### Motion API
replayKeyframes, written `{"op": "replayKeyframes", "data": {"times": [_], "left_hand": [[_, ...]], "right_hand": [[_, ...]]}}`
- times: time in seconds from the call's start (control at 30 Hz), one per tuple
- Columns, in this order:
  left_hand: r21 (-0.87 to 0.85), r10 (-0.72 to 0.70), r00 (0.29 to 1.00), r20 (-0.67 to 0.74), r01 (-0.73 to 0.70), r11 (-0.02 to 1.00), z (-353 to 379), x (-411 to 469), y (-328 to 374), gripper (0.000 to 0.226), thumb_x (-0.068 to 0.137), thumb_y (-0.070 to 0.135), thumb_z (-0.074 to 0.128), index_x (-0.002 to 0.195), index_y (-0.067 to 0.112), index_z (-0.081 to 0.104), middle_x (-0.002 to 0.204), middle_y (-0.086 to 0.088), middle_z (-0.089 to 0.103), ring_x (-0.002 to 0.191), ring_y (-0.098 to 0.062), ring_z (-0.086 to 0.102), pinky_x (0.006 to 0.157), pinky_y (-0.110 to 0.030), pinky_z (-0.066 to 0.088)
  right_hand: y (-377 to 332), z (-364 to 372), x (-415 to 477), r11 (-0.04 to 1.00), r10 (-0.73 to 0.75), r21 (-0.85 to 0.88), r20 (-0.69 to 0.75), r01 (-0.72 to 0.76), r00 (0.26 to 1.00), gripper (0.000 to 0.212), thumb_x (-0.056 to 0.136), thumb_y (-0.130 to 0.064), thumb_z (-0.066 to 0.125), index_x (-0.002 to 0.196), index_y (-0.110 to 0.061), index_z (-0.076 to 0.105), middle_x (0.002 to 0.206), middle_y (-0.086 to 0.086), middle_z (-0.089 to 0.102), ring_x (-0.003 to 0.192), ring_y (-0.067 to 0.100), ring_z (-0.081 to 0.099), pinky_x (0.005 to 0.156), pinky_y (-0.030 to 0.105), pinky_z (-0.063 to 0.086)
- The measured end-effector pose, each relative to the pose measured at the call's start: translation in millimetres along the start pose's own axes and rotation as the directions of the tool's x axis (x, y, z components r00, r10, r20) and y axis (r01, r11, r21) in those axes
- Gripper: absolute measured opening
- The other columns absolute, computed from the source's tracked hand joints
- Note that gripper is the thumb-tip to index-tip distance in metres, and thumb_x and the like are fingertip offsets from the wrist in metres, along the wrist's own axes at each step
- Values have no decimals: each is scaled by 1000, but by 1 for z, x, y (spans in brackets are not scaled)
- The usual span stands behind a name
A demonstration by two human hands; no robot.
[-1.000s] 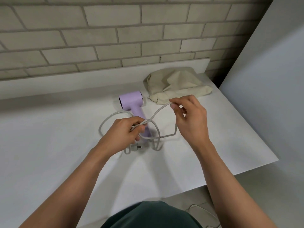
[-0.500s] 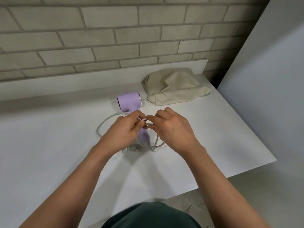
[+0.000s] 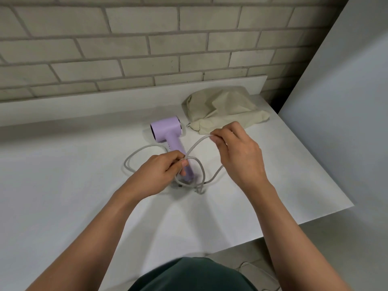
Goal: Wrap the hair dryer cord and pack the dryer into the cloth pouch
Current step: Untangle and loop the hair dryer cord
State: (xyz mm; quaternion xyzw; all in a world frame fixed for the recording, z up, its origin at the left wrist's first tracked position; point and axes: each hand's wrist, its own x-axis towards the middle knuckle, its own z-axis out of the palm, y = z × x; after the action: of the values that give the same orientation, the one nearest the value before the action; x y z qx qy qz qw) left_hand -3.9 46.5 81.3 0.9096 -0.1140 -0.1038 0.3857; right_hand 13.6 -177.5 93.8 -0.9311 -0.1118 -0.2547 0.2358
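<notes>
A lilac hair dryer (image 3: 168, 131) lies on the white table (image 3: 63, 185), its head toward the wall and its handle toward me. Its grey cord (image 3: 136, 153) loops out to the left and gathers in coils over the handle's end. My left hand (image 3: 159, 173) pinches the gathered loops just above the handle. My right hand (image 3: 237, 152) pinches a further stretch of cord and holds it raised to the right. The beige cloth pouch (image 3: 224, 108) lies crumpled behind my right hand, near the wall.
A brick wall (image 3: 147, 49) runs behind the table's raised back ledge. A grey panel (image 3: 346, 122) stands along the right side. The table's right edge slants down past my right forearm. Another cable (image 3: 258, 271) lies on the floor below.
My right hand, which met the left half a second ago, has pulled away up and to the right, drawing out a new length of cord. The left hand keeps its hold on the coils.
</notes>
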Motion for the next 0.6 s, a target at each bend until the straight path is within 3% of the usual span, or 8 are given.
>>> {"op": "replayKeyframes", "data": {"times": [0.13,0.23,0.3,0.4,0.53,0.6], "left_hand": [[-92,40,999,-2,-40,995,-1,1,6,24,107,38,52,90,30,67,89,18,73,78,-17,61,77,-44,51],[-100,51,999,19,-49,994,0,2,8,23,107,36,52,92,27,68,90,18,74,75,-21,60,73,-44,51],[-92,56,998,19,-54,994,2,4,8,25,107,36,51,91,26,68,89,18,74,74,-15,60,72,-41,50],[-105,68,997,23,-65,992,5,8,9,24,107,33,51,93,25,69,88,16,75,78,-8,62,73,-30,47],[-152,71,997,26,-67,986,8,7,10,22,107,31,53,95,24,70,85,14,75,69,-2,58,62,-15,40],[-151,81,996,21,-77,986,9,7,10,19,106,32,55,96,24,70,83,17,73,65,-1,54,61,-13,39]], "right_hand": [[11,8,-1,995,75,63,19,-76,997,20,106,-35,54,109,-22,69,107,-7,58,78,29,61,68,47,56],[12,7,-3,994,102,16,81,-104,992,22,106,-27,55,124,-23,68,116,-5,58,85,31,64,71,47,57],[9,5,-6,998,-57,26,127,54,990,39,101,-17,59,139,-28,59,130,-8,55,94,25,65,69,44,58],[2,7,-12,957,-289,84,302,276,908,52,97,-13,64,141,-37,54,142,-12,52,110,18,63,69,42,59],[1,4,-7,940,-337,25,251,341,907,16,98,-34,66,114,-35,73,112,-7,60,94,17,61,59,41,55],[1,1,-4,943,-323,1,243,333,915,18,100,-43,60,106,-34,74,104,-9,59,88,17,60,57,41,54]]}}
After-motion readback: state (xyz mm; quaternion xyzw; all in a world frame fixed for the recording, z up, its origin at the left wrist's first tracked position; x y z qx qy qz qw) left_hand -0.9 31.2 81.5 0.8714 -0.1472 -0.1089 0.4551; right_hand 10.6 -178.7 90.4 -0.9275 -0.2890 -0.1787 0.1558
